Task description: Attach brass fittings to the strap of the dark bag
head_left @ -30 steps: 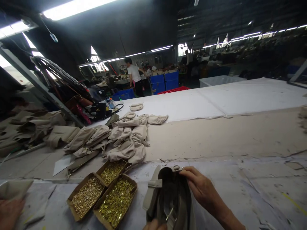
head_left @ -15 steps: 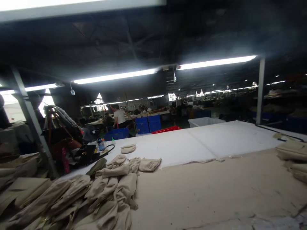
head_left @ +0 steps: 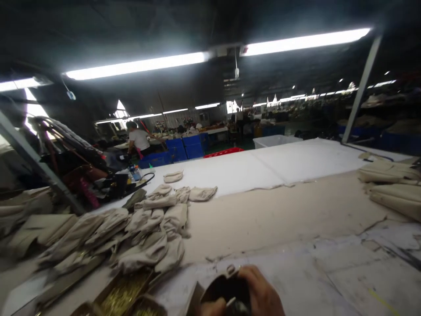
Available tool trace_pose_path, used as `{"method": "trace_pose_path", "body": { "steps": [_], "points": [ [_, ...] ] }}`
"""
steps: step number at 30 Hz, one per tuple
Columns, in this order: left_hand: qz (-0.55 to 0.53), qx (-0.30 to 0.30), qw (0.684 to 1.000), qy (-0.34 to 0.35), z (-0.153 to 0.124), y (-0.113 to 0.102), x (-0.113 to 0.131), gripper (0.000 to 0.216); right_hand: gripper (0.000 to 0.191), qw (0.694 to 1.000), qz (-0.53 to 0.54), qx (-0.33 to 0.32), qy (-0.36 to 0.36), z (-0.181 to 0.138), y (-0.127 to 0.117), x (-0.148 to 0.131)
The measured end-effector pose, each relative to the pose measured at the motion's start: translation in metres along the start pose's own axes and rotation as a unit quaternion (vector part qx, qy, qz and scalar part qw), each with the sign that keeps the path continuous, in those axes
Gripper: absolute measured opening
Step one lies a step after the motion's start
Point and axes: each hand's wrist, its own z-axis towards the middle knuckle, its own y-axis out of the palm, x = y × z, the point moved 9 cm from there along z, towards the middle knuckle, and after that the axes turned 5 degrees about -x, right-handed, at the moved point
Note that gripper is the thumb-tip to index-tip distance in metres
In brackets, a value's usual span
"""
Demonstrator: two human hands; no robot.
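Right hand [head_left: 259,294] sits at the bottom frame edge, fingers curled onto the top of a dark bag piece [head_left: 226,289], largely cut off below. A sliver of the left hand [head_left: 210,308] shows beside it; its grip cannot be judged. Left of the bag piece, boxes of brass fittings [head_left: 126,294] are blurred and partly cropped. Beyond them lies a pile of beige pouches [head_left: 154,228]. Farther back, a person in a white shirt [head_left: 140,140] stands near blue crates [head_left: 184,148].

Dim hall, glaring ceiling tubes [head_left: 138,66], motion blur, perhaps worst lower left.
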Motion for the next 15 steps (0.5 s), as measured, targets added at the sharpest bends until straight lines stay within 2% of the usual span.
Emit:
{"method": "trace_pose_path", "body": {
  "steps": [2, 4, 6, 9, 12, 15],
  "points": [
    [0.001, -0.029, 0.999, 0.018, -0.047, -0.008, -0.007, 0.027, 0.031, 0.997, 0.058, -0.005, 0.047, -0.012, 0.005, 0.006],
    [0.001, -0.013, 0.999, 0.043, -0.071, -0.016, -0.007, 0.022, 0.025, 0.991, 0.112, -0.016, 0.076, -0.013, 0.008, 0.011],
    [0.016, 0.025, 0.998, 0.058, -0.077, -0.015, -0.004, 0.025, 0.028, 0.983, 0.154, -0.034, 0.097, -0.011, 0.011, 0.014],
    [0.062, 0.044, 0.996, 0.047, -0.073, 0.004, -0.001, 0.025, 0.042, 0.969, 0.2, -0.075, 0.121, -0.01, 0.017, 0.016],
    [0.076, 0.034, 0.996, -0.017, -0.07, 0.019, -0.009, 0.027, 0.048, 0.961, 0.22, -0.103, 0.133, -0.015, 0.023, 0.016],
    [0.054, 0.025, 0.996, -0.071, -0.07, 0.021, -0.02, 0.032, 0.044, 0.953, 0.227, -0.139, 0.141, -0.022, 0.031, 0.015]
  ]
}}
